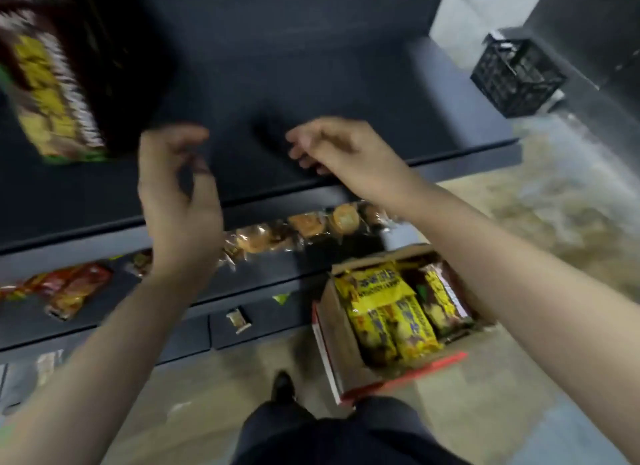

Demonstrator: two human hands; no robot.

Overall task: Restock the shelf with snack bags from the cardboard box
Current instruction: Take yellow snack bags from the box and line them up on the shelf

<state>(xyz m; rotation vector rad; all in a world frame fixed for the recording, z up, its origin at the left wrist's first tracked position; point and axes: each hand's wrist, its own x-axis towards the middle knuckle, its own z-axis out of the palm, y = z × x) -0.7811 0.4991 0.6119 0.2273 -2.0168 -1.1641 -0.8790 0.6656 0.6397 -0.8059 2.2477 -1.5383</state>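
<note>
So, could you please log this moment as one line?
left hand empty | right hand empty | both over shelf | snack bags in cardboard box

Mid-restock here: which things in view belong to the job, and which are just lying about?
Job:
- cardboard box on the floor
- yellow snack bags inside it
- dark top shelf
- snack bag on that shelf, blurred
- left hand, right hand, both holding nothing

Lying about:
- black crate
- round pastries on a lower shelf
- red packets
</note>
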